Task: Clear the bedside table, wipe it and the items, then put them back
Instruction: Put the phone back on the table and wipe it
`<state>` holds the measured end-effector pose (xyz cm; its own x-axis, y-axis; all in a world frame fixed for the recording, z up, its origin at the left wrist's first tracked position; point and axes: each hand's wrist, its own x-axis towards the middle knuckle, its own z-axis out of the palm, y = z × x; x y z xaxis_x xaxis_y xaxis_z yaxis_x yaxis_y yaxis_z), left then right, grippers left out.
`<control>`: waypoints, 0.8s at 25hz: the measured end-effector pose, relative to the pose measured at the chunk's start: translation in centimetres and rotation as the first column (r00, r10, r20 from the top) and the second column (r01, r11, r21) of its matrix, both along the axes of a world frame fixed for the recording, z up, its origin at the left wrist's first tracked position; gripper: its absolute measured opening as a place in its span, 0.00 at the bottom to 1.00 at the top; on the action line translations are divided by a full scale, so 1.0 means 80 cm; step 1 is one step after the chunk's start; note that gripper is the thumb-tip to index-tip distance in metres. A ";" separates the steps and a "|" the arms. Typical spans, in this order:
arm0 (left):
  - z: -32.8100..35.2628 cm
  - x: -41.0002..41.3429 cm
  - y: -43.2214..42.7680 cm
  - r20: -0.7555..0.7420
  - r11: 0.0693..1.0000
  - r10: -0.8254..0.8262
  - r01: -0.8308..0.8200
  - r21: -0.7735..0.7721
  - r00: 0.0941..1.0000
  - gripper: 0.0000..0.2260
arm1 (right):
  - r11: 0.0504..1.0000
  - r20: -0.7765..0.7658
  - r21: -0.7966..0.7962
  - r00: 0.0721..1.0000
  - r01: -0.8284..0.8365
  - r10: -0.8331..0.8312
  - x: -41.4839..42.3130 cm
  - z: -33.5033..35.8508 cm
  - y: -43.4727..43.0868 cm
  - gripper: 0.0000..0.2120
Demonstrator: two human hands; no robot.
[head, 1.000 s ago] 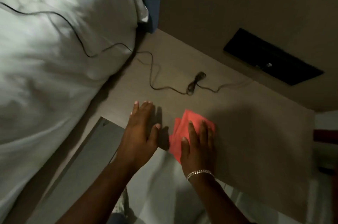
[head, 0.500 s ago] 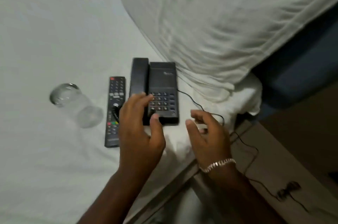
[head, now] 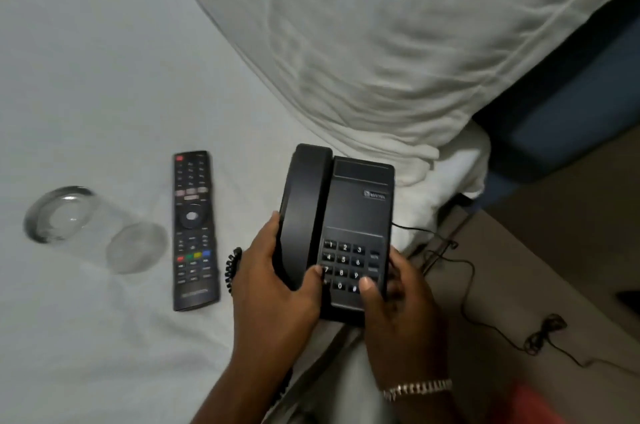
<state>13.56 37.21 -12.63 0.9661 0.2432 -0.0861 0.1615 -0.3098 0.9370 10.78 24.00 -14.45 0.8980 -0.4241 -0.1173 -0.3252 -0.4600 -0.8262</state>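
Item: telephone (head: 341,233), black, corded, handset in its cradle. Location: near edge of the bed (head: 104,77), just beside the pillow (head: 363,42). We hold it from both sides: left hand (head: 277,288) wrapped round the handset side, thumb on the keypad edge; right hand (head: 398,299) clasping the opposite side, thumb on the lower keys. We judge the two-sided hold keeps the handset seated for the carry

Item: remote control (head: 194,229), flat on the sheet, left of the telephone, apart from it, untouched

Item: drinking glass (head: 93,229), clear, on its side, further left; on soft bedding it may roll

Item: phone cord (head: 485,292), trailing over the bedside table (head: 571,267); tabletop bare but for it, so we judge the return stage is beginning, and the cord limits reach
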 end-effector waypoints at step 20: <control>-0.234 -0.023 -0.347 -0.092 0.753 -0.656 0.658 -0.010 0.749 0.29 | 0.907 -0.210 -0.145 0.883 0.396 -0.420 -0.112 -0.196 -0.322 0.25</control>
